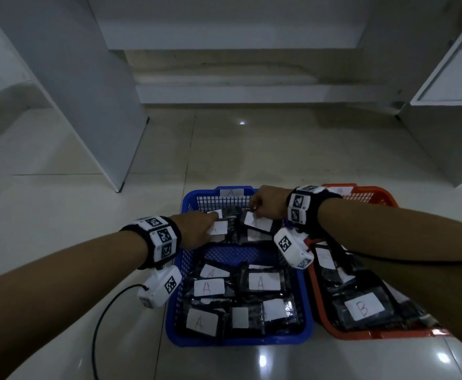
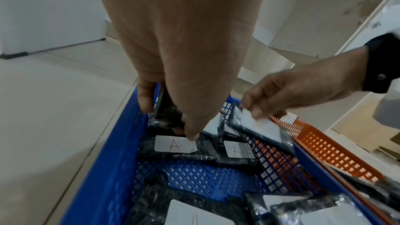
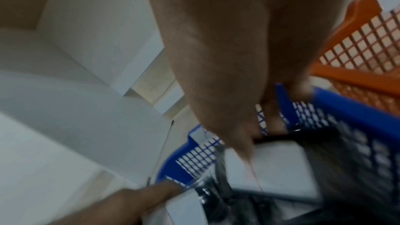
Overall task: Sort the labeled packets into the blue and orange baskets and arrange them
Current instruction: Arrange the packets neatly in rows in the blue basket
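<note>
A blue basket (image 1: 197, 194) labelled A stands on the floor and holds several black packets with white "A" labels (image 1: 261, 282). The orange basket (image 1: 372, 192) to its right holds packets marked B (image 1: 364, 307). At the blue basket's far left, my left hand (image 2: 168, 119) grips an upright black packet (image 2: 166, 114) between thumb and fingers, just above a flat A packet (image 2: 175, 145). My right hand (image 1: 253, 208) pinches the top edge of a tilted packet with a white label (image 2: 259, 127) at the far right of the same basket. The right wrist view is blurred.
White cabinet panels stand on the left (image 1: 87, 105) and on the right (image 1: 449, 119), with a low step (image 1: 251, 94) behind the baskets. A black cable (image 1: 101, 325) trails over the glossy tile floor beside my left arm. The blue basket's mesh bottom (image 2: 194, 177) shows in its middle.
</note>
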